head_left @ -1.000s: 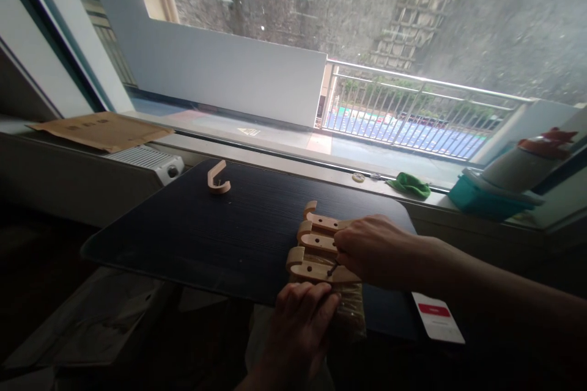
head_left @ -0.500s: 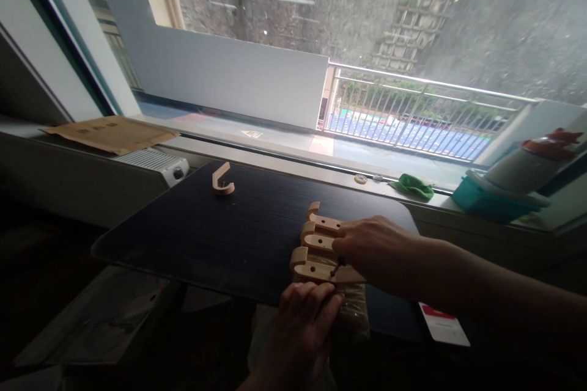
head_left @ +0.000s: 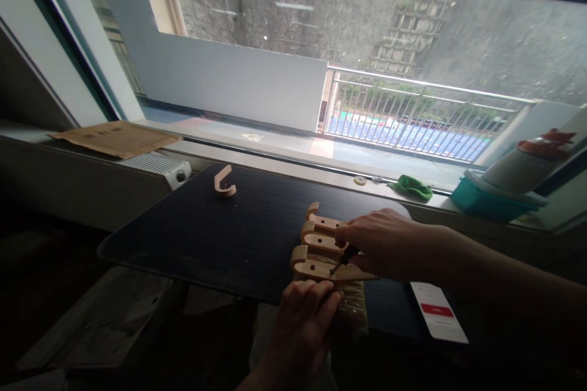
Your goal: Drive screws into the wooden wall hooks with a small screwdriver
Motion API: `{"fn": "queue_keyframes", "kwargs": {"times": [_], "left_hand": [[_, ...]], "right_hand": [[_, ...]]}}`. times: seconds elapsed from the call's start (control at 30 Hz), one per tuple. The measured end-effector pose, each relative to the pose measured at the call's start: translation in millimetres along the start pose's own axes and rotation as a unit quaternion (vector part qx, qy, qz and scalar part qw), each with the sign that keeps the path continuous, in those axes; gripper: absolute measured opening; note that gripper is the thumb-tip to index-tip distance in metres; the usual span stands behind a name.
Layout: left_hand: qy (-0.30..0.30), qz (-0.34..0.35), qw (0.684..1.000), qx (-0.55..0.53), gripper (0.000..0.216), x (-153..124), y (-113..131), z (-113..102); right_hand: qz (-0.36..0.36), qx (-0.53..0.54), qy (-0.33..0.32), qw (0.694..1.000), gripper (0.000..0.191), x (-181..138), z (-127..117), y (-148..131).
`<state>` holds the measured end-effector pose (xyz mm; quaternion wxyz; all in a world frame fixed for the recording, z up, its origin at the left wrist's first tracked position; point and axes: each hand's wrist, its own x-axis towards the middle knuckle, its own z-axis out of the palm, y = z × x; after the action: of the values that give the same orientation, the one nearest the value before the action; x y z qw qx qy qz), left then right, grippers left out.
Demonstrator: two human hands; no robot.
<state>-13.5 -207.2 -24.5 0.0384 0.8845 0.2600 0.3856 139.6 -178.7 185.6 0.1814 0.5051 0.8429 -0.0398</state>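
Note:
Three wooden hooks point(head_left: 316, 250) lie side by side near the right front of a dark tabletop point(head_left: 238, 232). My right hand point(head_left: 385, 241) is closed over their right ends, pinching a small dark screw point(head_left: 342, 258) above the nearest hook point(head_left: 321, 270). My left hand point(head_left: 302, 324) rests at the table's front edge, fingers curled on a clear plastic bag point(head_left: 353, 308) just below that hook. A fourth wooden hook point(head_left: 224, 182) lies alone at the far left of the tabletop.
A white card with a red stripe point(head_left: 438, 311) lies right of the bag. On the window sill sit a green cloth point(head_left: 410, 186), a teal box point(head_left: 495, 201) with a pale roll on it, a brown cardboard sheet point(head_left: 114, 137) and a white heater point(head_left: 158, 166).
My right hand has lifted slightly and the dark screw now shows between its fingers above the nearest hook. The view has shifted a little; my left hand stays put.

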Motion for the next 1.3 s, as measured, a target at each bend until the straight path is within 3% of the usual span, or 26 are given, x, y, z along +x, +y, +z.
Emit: {"fn": "queue_keyframes", "kwargs": {"times": [0.27,0.57,0.7,0.87,1.0,1.2,1.3], "left_hand": [[0.01,0.0,1.0,-0.001,0.042,1.1,0.1,0.4],[0.0,-0.005,1.0,0.011,0.044,-0.4,1.1,0.2],[-0.006,-0.002,1.0,0.009,0.046,0.2,1.5,-1.5],[0.0,-0.004,1.0,0.011,0.045,0.3,0.6,-0.5],[0.001,-0.003,1.0,0.006,0.044,-1.0,0.0,0.9],[-0.005,-0.005,1.0,0.005,0.044,-1.2,0.6,-0.2],[-0.007,-0.005,1.0,0.014,0.043,-0.3,0.8,-1.2]], "right_hand": [[-0.048,0.025,0.007,0.999,0.013,3.7,4.4,3.5],[0.039,0.013,0.024,0.999,0.029,1.0,11.7,9.5],[-0.004,-0.008,0.008,1.0,0.015,-0.2,3.0,2.4],[-0.047,0.012,0.0,0.999,0.016,1.4,-6.1,-4.4],[-0.017,0.026,-0.006,0.999,0.016,3.5,1.4,1.6],[0.04,0.034,0.041,0.998,0.031,1.5,17.0,10.7],[0.032,0.004,0.043,0.999,0.024,0.5,13.4,7.1]]}}
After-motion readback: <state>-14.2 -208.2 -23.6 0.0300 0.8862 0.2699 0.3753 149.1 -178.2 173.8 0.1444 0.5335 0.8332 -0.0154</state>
